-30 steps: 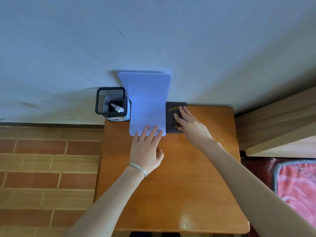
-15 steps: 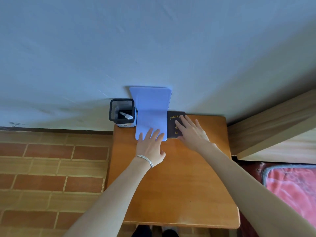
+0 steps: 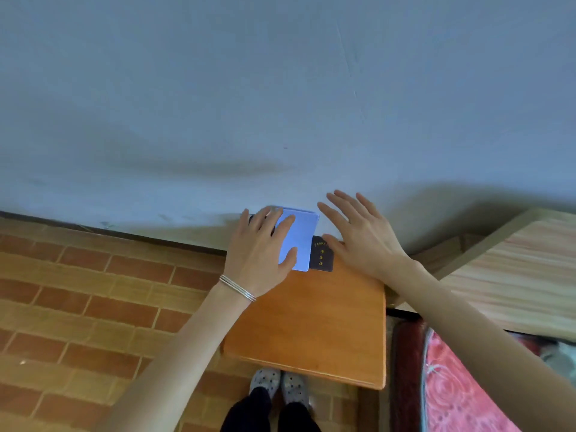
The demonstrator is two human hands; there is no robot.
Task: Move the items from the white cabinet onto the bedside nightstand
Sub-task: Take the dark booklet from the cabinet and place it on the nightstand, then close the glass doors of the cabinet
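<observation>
Blue folded board [image 3: 300, 241] sits at the back edge of the nightstand [image 3: 327, 322], against the wall [image 3: 280, 88]. Its left half is covered by the left hand [image 3: 258, 254], so the left edge and lower left corner cannot be seen. A dark sliver shows between the fingers at the far left; what it is cannot be made out.

Dark booklet [image 3: 321, 257] lies flat just right of the board, touching it or slightly under its edge. Gold characters run down the cover; the top line is too small to read. Its upper right corner is hidden by the right thumb.

Left hand: fingers straight and spread over the board, gripping nothing. Contact with the board cannot be judged. Thin silver bangles [image 3: 238, 286] on the wrist.

Right hand [image 3: 364, 241]: palm down, fingers fanned out and straight, holding nothing, seen against the wall.

Board looks pale blue, plain, with rounded upper corners. Nightstand top is orange-brown wood, glossy.

Surroundings: brick-pattern floor [image 3: 78, 291] at left, light wooden bed frame [image 3: 514, 275] at right, pink patterned bedding [image 3: 452, 397] below it, partly cut off. Spotted slippers [image 3: 280, 381] show at the near edge of the nightstand.
</observation>
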